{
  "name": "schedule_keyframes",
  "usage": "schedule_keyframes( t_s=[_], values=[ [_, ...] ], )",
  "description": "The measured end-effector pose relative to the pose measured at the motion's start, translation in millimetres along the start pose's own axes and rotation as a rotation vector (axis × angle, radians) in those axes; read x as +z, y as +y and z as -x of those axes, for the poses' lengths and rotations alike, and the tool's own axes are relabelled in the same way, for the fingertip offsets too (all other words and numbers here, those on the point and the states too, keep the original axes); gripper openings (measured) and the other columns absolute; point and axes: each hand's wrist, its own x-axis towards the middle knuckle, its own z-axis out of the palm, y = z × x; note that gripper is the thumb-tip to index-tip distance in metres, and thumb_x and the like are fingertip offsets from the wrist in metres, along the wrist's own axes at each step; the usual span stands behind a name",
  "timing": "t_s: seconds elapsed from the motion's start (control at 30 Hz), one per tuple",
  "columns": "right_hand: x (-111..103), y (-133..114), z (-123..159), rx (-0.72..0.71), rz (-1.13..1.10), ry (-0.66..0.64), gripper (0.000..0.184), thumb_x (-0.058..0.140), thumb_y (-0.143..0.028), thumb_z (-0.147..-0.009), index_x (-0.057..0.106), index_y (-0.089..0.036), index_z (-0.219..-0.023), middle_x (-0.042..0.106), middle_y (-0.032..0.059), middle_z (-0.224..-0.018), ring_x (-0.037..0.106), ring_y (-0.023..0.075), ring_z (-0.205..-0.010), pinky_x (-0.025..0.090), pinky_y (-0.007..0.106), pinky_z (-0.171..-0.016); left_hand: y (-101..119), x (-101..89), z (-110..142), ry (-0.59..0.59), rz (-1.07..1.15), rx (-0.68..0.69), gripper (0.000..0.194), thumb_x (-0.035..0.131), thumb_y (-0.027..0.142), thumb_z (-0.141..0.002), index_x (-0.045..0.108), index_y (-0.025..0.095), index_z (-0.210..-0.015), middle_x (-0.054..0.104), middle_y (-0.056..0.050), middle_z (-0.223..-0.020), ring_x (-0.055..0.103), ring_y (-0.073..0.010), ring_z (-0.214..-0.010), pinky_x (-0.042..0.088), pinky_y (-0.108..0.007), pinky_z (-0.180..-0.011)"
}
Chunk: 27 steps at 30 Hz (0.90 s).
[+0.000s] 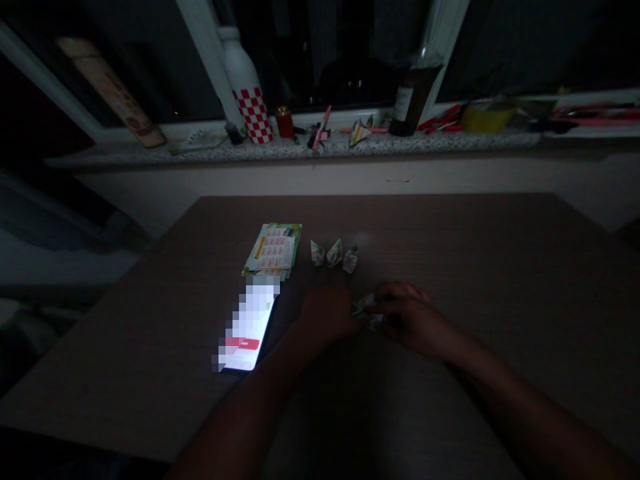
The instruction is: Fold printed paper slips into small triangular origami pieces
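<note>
Between my two hands is a small piece of printed paper (369, 307), greenish white, partly hidden by my fingers. My left hand (330, 312) is closed at its left side, seen from the back. From the right, my right hand (407, 313) pinches the paper with bent fingers. Just beyond my hands stand three small folded paper shapes with pointed tips in a row: a left one (317, 253), a middle one (335, 253) and a right one (351, 259). The light is dim, so the fold in my fingers is hard to make out.
Left of my hands lie a lit phone (250, 327) and a stack of printed sheets (274, 248) on the wooden table (475, 247). Behind it, the stone windowsill (200, 157) holds a checkered white bottle (250, 100), a tall tube (113, 93), a dark pouch (407, 103) and several pens.
</note>
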Motion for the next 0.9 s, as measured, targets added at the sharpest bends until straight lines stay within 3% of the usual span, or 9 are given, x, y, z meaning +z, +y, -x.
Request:
schedule_keyframes(
  t_s=[0.37,0.47,0.63,0.73,0.9],
  values=[
    [-1.5,-1.7,0.2,0.022,-0.002,-0.015,0.037,0.067,-0.022,-0.075,0.068,-0.033,-0.11,0.06,0.0042,-0.115,0.052,0.0261,-0.11,0.035,0.046,-0.094,-26.8,-7.9,5.4,-0.106,0.118,-0.105,0.022,0.06,0.038,-0.073,0.071,0.019,-0.077,0.07,-0.006,-0.076,0.065,-0.0208,-0.067,0.043,-0.027,-0.056],
    [-2.6,-1.1,1.0,0.006,-0.003,-0.022,0.04,0.069,-0.02,-0.074,0.068,-0.034,-0.111,0.06,0.0044,-0.116,0.051,0.0268,-0.111,0.034,0.047,-0.096,-32.1,-2.6,7.4,-0.039,0.148,-0.085,0.019,0.06,0.035,-0.073,0.069,0.02,-0.081,0.069,-0.004,-0.081,0.064,-0.0199,-0.071,0.044,-0.027,-0.06],
    [-7.4,-1.8,3.6,-0.057,-0.028,-0.035,0.042,0.071,-0.023,-0.073,0.066,-0.031,-0.114,0.059,0.0058,-0.115,0.049,0.0273,-0.113,0.035,0.045,-0.097,-27.6,4.4,13.9,0.159,0.244,0.207,0.015,0.059,0.018,-0.072,0.064,0.017,-0.087,0.064,-0.004,-0.092,0.059,-0.0173,-0.087,0.045,-0.026,-0.077],
    [-8.0,-1.7,3.6,-0.105,-0.035,-0.003,0.038,0.068,-0.022,-0.078,0.065,-0.03,-0.115,0.059,0.0069,-0.113,0.05,0.0264,-0.11,0.037,0.044,-0.094,-22.3,9.5,14.8,0.205,0.262,0.359,0.02,0.064,0.02,-0.073,0.062,0.017,-0.093,0.06,-0.005,-0.1,0.054,-0.0193,-0.1,0.042,-0.028,-0.088],
    [-6.4,2.1,0.4,-0.206,-0.104,0.077,0.02,0.06,-0.026,-0.087,0.068,-0.026,-0.105,0.065,0.0063,-0.102,0.057,0.0226,-0.101,0.042,0.04,-0.087,-18.1,22.9,7.6,0.276,0.246,0.446,0.019,0.061,0.026,-0.082,0.063,0.018,-0.099,0.062,-0.005,-0.098,0.054,-0.0208,-0.097,0.042,-0.033,-0.087]
  ],
)
